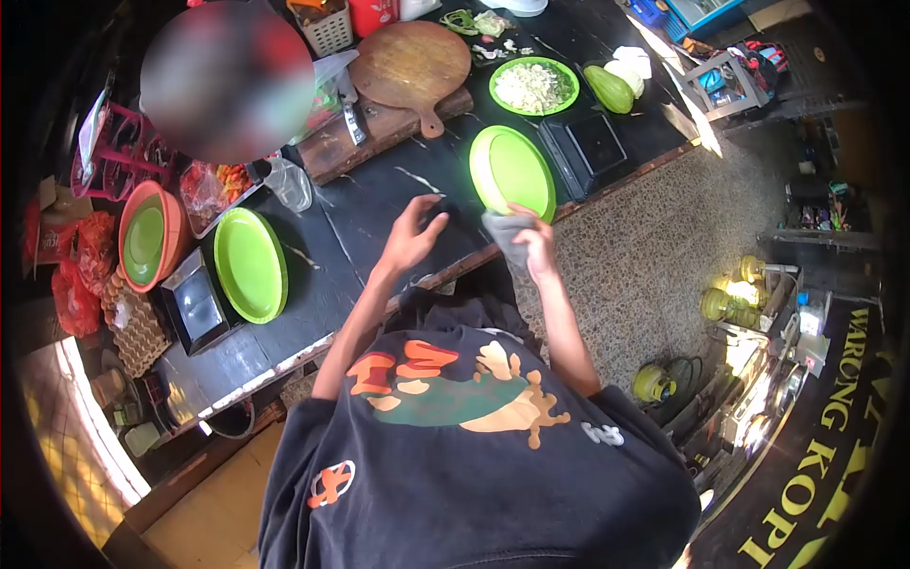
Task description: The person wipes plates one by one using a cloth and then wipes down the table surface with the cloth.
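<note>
My right hand (pixel 539 248) is closed on a grey cloth (pixel 508 233) at the near rim of a green oval plate (pixel 510 171). Whether the fingers also grip that plate is hard to tell. Over the black counter, my left hand (pixel 414 237) is open and holds nothing, its thumb and fingers apart. A black box-shaped item with a dark flat top (pixel 588 150) stands just right of the plate. Beyond it, another green plate (pixel 574 104) bears a heap of pale chopped food (pixel 533 87).
A round wooden board (pixel 410 62) and a knife (pixel 354 121) lie on a thick wooden block (pixel 322 156). At left are a green plate (pixel 250 266), a black scale-like device (pixel 197 302) and an orange basin (pixel 176 237). A green gourd-like vegetable (pixel 609 89) lies at back right.
</note>
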A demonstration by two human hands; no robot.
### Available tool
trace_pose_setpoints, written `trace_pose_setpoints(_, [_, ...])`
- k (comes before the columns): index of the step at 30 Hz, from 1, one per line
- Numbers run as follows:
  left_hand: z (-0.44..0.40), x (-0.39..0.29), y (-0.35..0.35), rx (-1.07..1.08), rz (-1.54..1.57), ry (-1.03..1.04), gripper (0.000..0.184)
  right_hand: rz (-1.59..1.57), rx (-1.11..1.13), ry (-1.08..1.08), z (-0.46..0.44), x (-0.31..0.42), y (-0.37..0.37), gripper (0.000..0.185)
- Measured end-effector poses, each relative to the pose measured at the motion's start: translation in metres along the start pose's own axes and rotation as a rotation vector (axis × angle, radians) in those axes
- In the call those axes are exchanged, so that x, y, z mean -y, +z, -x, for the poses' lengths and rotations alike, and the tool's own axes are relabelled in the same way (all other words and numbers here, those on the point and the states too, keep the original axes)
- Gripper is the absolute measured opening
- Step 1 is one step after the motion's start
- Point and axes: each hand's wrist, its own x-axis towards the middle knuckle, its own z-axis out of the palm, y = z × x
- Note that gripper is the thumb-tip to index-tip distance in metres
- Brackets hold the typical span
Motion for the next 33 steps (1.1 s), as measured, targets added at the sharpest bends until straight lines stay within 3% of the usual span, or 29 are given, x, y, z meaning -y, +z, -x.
trace_pose_setpoints(1, [-0.017, -0.014, 0.009, 0.059, -0.085, -0.003, 0.062, -0.002, -0.134, -0.079, 0.000, -0.009, -0.017, 0.062])
trace_pose_setpoints(3, [-0.063, -0.013, 0.028, 0.107, -0.156, 0.093, 0.072, -0.160, -0.389, -0.033, 0.002, -0.016, -0.031, 0.061])
trace_pose_setpoints(7, [-0.151, -0.028, 0.054, 0.075, -0.335, 0.217, 0.086, -0.298, -0.559, -0.034, 0.010, -0.033, -0.041, 0.051])
trace_pose_setpoints(9, [-0.180, -0.026, 0.062, 0.069, -0.392, 0.190, 0.089, -0.195, -0.479, 0.124, 0.023, -0.033, -0.039, 0.053])
trace_pose_setpoints(11, [-0.198, -0.024, 0.064, 0.182, -0.485, 0.053, 0.088, -0.167, -0.467, 0.078, 0.031, -0.036, -0.031, 0.041])
trace_pose_setpoints(12, [-0.203, -0.022, 0.065, 0.190, -0.486, 0.064, 0.088, -0.215, -0.478, 0.083, 0.032, -0.038, -0.027, 0.038])
trace_pose_setpoints(14, [-0.206, -0.017, 0.064, 0.172, -0.638, 0.273, 0.085, -0.250, -0.493, 0.060, 0.027, -0.045, -0.023, 0.033])
trace_pose_setpoints(17, [-0.205, -0.009, 0.069, 0.104, -0.636, 0.227, 0.083, -0.288, -0.516, 0.058, 0.024, -0.057, -0.023, 0.033])
trace_pose_setpoints(21, [-0.193, -0.034, 0.079, 0.108, -0.695, 0.114, 0.084, -0.312, -0.491, 0.043, 0.033, -0.025, -0.012, 0.040])
trace_pose_setpoints(22, [-0.193, -0.036, 0.081, 0.070, -0.653, 0.083, 0.085, -0.275, -0.490, 0.079, 0.029, -0.031, -0.016, 0.052])
trace_pose_setpoints(25, [-0.184, -0.044, 0.080, 0.026, -0.618, 0.013, 0.087, -0.183, -0.414, 0.084, 0.029, -0.016, -0.019, 0.051])
trace_pose_setpoints(31, [-0.137, -0.063, 0.046, -0.060, -0.514, 0.059, 0.083, -0.126, -0.492, 0.114, 0.031, -0.007, -0.026, 0.058])
trace_pose_setpoints(33, [-0.097, -0.064, 0.025, -0.095, -0.509, 0.074, 0.081, -0.168, -0.421, 0.043, 0.034, -0.004, -0.033, 0.072])
